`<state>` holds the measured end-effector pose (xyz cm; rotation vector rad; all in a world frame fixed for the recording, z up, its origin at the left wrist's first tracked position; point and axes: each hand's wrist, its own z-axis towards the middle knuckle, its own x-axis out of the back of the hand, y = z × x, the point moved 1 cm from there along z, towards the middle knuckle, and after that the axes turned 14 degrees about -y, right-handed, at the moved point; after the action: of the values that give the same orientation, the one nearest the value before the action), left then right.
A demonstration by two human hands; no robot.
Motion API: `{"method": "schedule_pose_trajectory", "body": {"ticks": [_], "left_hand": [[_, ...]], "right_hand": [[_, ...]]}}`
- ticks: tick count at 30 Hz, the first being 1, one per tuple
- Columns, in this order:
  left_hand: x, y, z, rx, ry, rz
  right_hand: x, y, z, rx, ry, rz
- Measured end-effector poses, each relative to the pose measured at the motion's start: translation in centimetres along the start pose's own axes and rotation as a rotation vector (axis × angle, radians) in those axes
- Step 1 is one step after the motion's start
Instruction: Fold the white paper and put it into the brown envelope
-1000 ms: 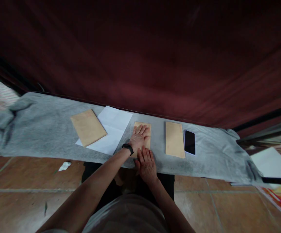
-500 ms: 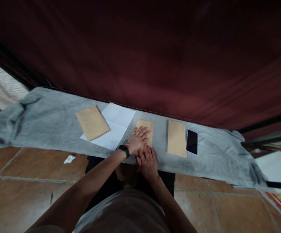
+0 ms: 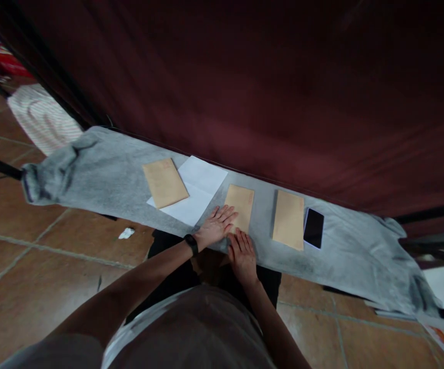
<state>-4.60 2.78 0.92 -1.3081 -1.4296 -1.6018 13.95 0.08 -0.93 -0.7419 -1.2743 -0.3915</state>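
A tan envelope (image 3: 241,201) lies flat on the grey cloth in front of me. My left hand (image 3: 216,225), with a black band at the wrist, rests spread over its lower left part, holding nothing. Across its lower edge lies my right hand (image 3: 244,256), fingers stretched out and nearly touching the left fingers. To the left, another tan envelope (image 3: 166,183) overlaps a creased white sheet (image 3: 202,182). A third tan envelope (image 3: 288,219) is on the right, beside a dark-screened phone (image 3: 314,228) with a pale purple edge.
Grey cloth (image 3: 110,174) covers the long, narrow surface. A dark red curtain (image 3: 245,102) hangs along its far edge. Striped fabric (image 3: 48,115) is at the far left. A crumpled white scrap (image 3: 126,233) lies on the tiled floor.
The camera view has shifted and tilted. My left hand has slid down and left on the middle envelope, uncovering more of its upper part. Both hands remain flat.
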Motion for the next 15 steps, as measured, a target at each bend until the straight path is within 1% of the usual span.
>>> {"method": "schedule_pose_trajectory", "body": {"ticks": [5, 8, 13, 15], "left_hand": [[0.0, 0.2, -2.4, -0.076, 0.001, -0.035], [-0.2, 0.4, -3.3, -0.101, -0.039, -0.053], [-0.7, 1.0, -3.6, -0.032, -0.139, -0.134], [-0.7, 1.3, -3.4, 0.006, -0.148, -0.195]], "right_hand": [[-0.1, 0.2, -0.3, 0.027, 0.006, 0.006], [0.0, 0.6, -0.1, 0.038, -0.001, 0.037], [0.4, 1.1, 0.4, 0.017, -0.034, 0.054], [0.6, 1.1, 0.6, 0.006, -0.048, 0.038]]}}
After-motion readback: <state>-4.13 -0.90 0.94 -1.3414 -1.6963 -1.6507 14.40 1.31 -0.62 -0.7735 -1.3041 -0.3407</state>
